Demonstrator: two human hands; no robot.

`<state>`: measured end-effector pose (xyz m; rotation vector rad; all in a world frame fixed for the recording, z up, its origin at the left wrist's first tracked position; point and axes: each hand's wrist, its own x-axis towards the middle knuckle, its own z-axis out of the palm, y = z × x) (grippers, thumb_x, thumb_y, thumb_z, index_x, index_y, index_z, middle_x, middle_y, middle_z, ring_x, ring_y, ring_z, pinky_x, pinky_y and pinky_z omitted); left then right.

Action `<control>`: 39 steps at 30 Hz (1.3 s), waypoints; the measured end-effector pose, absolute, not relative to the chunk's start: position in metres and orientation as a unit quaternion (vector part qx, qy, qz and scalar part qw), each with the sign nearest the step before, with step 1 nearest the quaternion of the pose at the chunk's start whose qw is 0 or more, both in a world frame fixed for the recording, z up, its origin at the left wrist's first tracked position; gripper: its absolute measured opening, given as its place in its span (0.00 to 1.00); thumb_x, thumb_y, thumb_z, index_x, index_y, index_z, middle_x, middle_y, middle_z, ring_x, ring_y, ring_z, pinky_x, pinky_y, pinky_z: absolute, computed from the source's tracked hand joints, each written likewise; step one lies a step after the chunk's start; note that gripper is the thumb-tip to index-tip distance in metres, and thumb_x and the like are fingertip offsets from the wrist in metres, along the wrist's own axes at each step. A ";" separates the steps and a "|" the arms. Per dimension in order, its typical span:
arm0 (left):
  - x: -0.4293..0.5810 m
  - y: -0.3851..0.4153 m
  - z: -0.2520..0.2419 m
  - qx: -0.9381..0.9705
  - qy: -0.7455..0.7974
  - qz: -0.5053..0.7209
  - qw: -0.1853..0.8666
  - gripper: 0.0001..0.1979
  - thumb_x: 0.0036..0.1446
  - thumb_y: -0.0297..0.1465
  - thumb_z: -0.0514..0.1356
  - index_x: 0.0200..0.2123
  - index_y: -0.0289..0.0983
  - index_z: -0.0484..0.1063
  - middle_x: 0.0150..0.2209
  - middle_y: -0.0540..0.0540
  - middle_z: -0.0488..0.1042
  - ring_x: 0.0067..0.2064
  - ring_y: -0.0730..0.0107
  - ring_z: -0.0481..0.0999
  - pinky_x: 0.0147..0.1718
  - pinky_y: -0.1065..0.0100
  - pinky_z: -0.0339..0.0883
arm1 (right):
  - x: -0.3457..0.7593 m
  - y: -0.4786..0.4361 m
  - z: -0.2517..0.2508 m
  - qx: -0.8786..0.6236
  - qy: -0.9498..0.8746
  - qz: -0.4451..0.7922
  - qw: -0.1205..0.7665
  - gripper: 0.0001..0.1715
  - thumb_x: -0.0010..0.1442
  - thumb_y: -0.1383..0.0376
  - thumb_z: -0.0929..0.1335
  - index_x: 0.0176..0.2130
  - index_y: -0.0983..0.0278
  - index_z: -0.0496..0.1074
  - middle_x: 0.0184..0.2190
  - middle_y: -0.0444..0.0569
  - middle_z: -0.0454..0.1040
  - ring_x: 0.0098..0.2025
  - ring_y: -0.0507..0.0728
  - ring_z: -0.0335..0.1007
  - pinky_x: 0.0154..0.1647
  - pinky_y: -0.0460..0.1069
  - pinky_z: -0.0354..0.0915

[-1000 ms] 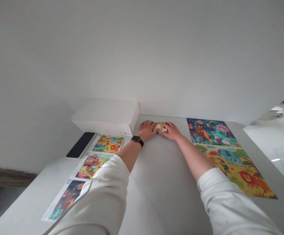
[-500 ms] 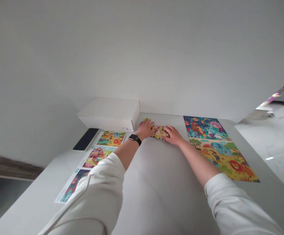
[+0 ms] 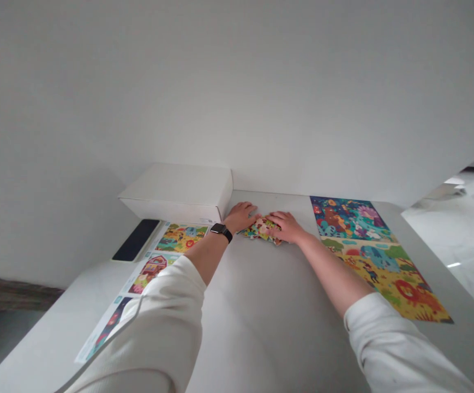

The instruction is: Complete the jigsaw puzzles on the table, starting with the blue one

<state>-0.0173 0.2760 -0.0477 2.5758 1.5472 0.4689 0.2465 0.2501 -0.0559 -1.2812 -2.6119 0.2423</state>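
A small heap of colourful jigsaw puzzle pieces (image 3: pixel 264 229) lies on the white table between my hands. My left hand (image 3: pixel 240 217) rests at the heap's left and far side, palm down with fingers stretched out. From the right, my right hand (image 3: pixel 288 226) lies over the heap's edge, its fingers extended across some pieces. Neither hand has a piece visibly pinched. Some pieces are hidden under the fingers. A dark smartwatch (image 3: pixel 221 232) is on my left wrist.
A white box (image 3: pixel 179 188) stands at the back left by the wall. Before it lie a phone (image 3: pixel 136 240) and a printed picture sheet (image 3: pixel 141 284), partly covered by my left sleeve. On the right are a dark-blue completed puzzle (image 3: pixel 349 218) and a yellow animal puzzle (image 3: pixel 388 273).
My hands have shifted slightly around the heap, and the pieces sit closer together. Pieces seen beyond my left fingers no longer show there. The view has tilted a little.
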 end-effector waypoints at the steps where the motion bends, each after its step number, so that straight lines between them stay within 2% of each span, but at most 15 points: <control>1: -0.018 0.268 -0.048 0.850 0.500 0.159 0.048 0.25 0.74 0.47 0.54 0.63 0.40 0.76 0.62 0.37 0.75 0.64 0.53 0.72 0.68 0.54 0.63 | 0.248 0.247 -0.057 -0.420 -0.895 0.084 0.121 0.36 0.68 0.45 0.72 0.68 0.57 0.74 0.69 0.59 0.72 0.70 0.69 0.67 0.71 0.65 0.61; 8: -0.016 0.202 -0.049 0.860 0.484 0.151 0.049 0.24 0.71 0.46 0.59 0.63 0.41 0.77 0.62 0.37 0.75 0.64 0.51 0.72 0.68 0.51 0.64 | 0.255 0.208 -0.062 -0.378 -0.905 0.080 0.178 0.36 0.63 0.46 0.76 0.65 0.56 0.77 0.65 0.58 0.76 0.65 0.69 0.72 0.68 0.64 0.65; 15: -0.016 0.137 -0.048 0.866 0.470 0.160 0.061 0.31 0.67 0.49 0.63 0.68 0.41 0.73 0.69 0.36 0.71 0.69 0.48 0.69 0.71 0.48 0.61 | 0.259 0.154 -0.065 -0.375 -0.905 0.072 0.187 0.33 0.67 0.47 0.73 0.65 0.57 0.77 0.65 0.58 0.76 0.65 0.67 0.72 0.69 0.62 0.64; 17: -0.020 0.120 -0.046 0.865 0.472 0.158 0.058 0.34 0.68 0.51 0.61 0.70 0.42 0.71 0.70 0.35 0.69 0.71 0.47 0.67 0.73 0.44 0.56 | 0.259 0.142 -0.065 -0.378 -0.905 0.068 0.181 0.33 0.67 0.47 0.72 0.65 0.57 0.76 0.65 0.58 0.75 0.66 0.67 0.72 0.70 0.62 0.64; 20: -0.026 0.094 -0.044 0.857 0.493 0.144 0.043 0.40 0.65 0.58 0.62 0.73 0.45 0.66 0.75 0.36 0.63 0.75 0.40 0.59 0.75 0.33 0.44 | 0.259 0.129 -0.063 -0.385 -0.904 0.069 0.171 0.34 0.67 0.49 0.73 0.67 0.57 0.75 0.67 0.58 0.74 0.68 0.67 0.69 0.71 0.63 0.63; 23: -0.027 0.077 -0.045 0.852 0.506 0.124 0.042 0.47 0.60 0.61 0.64 0.76 0.46 0.62 0.78 0.37 0.56 0.77 0.35 0.54 0.74 0.28 0.41 | 0.258 0.117 -0.057 -0.410 -0.895 0.067 0.162 0.35 0.68 0.50 0.71 0.69 0.58 0.73 0.69 0.58 0.72 0.70 0.68 0.67 0.72 0.63 0.61; 26: -0.024 0.077 -0.046 0.848 0.515 0.120 0.044 0.46 0.61 0.60 0.63 0.75 0.45 0.63 0.78 0.37 0.57 0.78 0.36 0.54 0.74 0.29 0.43 | 0.259 0.099 -0.051 -0.457 -0.873 0.037 0.169 0.37 0.69 0.48 0.70 0.70 0.59 0.71 0.71 0.61 0.68 0.72 0.70 0.62 0.73 0.66 0.58; 31: -0.019 0.097 -0.047 0.840 0.521 0.149 0.041 0.42 0.66 0.55 0.61 0.76 0.41 0.61 0.75 0.35 0.62 0.76 0.41 0.59 0.74 0.37 0.49 | 0.260 0.067 -0.053 -0.512 -0.844 0.014 0.158 0.48 0.65 0.42 0.72 0.74 0.58 0.64 0.73 0.64 0.63 0.75 0.74 0.56 0.73 0.73 0.53; 33: -0.019 0.102 -0.047 0.838 0.521 0.159 0.038 0.41 0.68 0.52 0.59 0.77 0.40 0.59 0.74 0.34 0.64 0.75 0.43 0.61 0.74 0.39 0.50 | 0.260 0.064 -0.058 -0.523 -0.838 0.015 0.154 0.48 0.65 0.42 0.72 0.74 0.59 0.64 0.73 0.65 0.63 0.75 0.74 0.56 0.73 0.74 0.54; 36: -0.020 0.104 -0.046 0.832 0.528 0.165 0.036 0.38 0.71 0.48 0.56 0.78 0.40 0.55 0.74 0.34 0.64 0.75 0.45 0.61 0.74 0.40 0.51 | 0.263 0.073 -0.066 -0.518 -0.838 0.013 0.172 0.45 0.67 0.45 0.71 0.72 0.63 0.65 0.71 0.67 0.66 0.73 0.73 0.60 0.72 0.69 0.57; 39: -0.021 0.103 -0.046 0.844 0.513 0.155 0.039 0.40 0.69 0.52 0.58 0.78 0.42 0.57 0.75 0.36 0.63 0.76 0.45 0.59 0.75 0.40 0.48 | 0.267 0.092 -0.072 -0.519 -0.831 0.007 0.199 0.42 0.68 0.47 0.70 0.71 0.65 0.66 0.68 0.68 0.69 0.70 0.73 0.63 0.71 0.67 0.60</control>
